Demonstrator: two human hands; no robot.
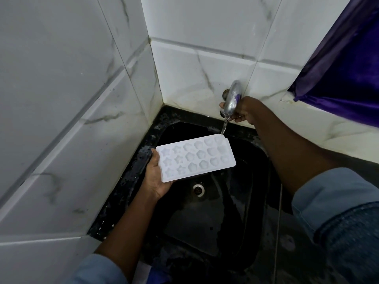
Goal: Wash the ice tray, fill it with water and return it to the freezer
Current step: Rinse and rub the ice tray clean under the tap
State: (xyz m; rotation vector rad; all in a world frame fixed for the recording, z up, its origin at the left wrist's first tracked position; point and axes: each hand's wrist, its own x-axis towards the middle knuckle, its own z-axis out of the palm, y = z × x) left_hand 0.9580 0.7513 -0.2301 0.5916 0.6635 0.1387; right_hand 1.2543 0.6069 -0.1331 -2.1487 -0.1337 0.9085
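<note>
Mid-wash (filling, freezer yet to come), gripping the ice tray (196,158) by its nine-o'clock end with the left hand (155,177) over the sink (225,222), clasping the one-o'clock tap (231,99) with the right hand (248,111).

Single head-worn wide-angle view. Sits above near edge of sink (246,201), faces forward and steeply down into it. Close range: left hand (155,177) and right hand (244,111) reach in from sink's near side. Ice tray (194,158) over sink at frame centre; tap (231,99) at sink's far rim. Tiled walls (61,99) fill frame beyond sink.
</note>
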